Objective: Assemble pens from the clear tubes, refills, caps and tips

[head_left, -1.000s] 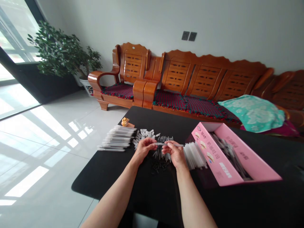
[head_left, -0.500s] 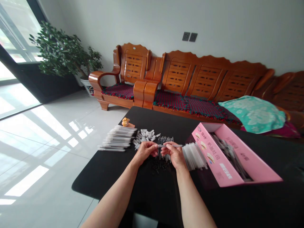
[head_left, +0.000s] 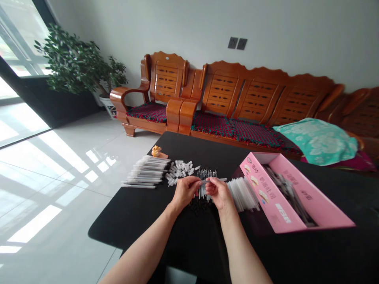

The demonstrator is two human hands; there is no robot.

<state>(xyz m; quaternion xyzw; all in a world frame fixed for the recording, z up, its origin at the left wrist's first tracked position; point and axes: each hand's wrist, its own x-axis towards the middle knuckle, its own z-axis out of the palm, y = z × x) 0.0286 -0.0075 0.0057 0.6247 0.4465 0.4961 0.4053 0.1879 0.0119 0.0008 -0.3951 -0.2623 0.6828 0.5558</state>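
Note:
Both hands meet over the middle of the black table [head_left: 130,221]. A slim, pale pen barrel [head_left: 223,180] lies level across them. My left hand [head_left: 187,191] pinches its left end. My right hand [head_left: 218,192] grips it between thumb and fingers, and the far end sticks out to the right. Just beyond and under the hands lie thin pen refills [head_left: 206,173]. White pen caps [head_left: 181,169] are heaped left of these. Small black pieces [head_left: 197,207] lie below the hands, too dark to make out. A row of clear, whitish pen barrels [head_left: 242,195] sits right of my right hand.
Several pens [head_left: 146,172] are stacked at the table's left edge, with a small yellow figurine [head_left: 156,150] behind them. A pink box [head_left: 268,201] holding greyish pieces stands on the right. Beyond the table is a wooden sofa [head_left: 225,90] with a turquoise cloth [head_left: 319,140].
My left hand has shifted slightly right, closer to my right hand, and less of the pen barrel shows between them. The view has moved a little.

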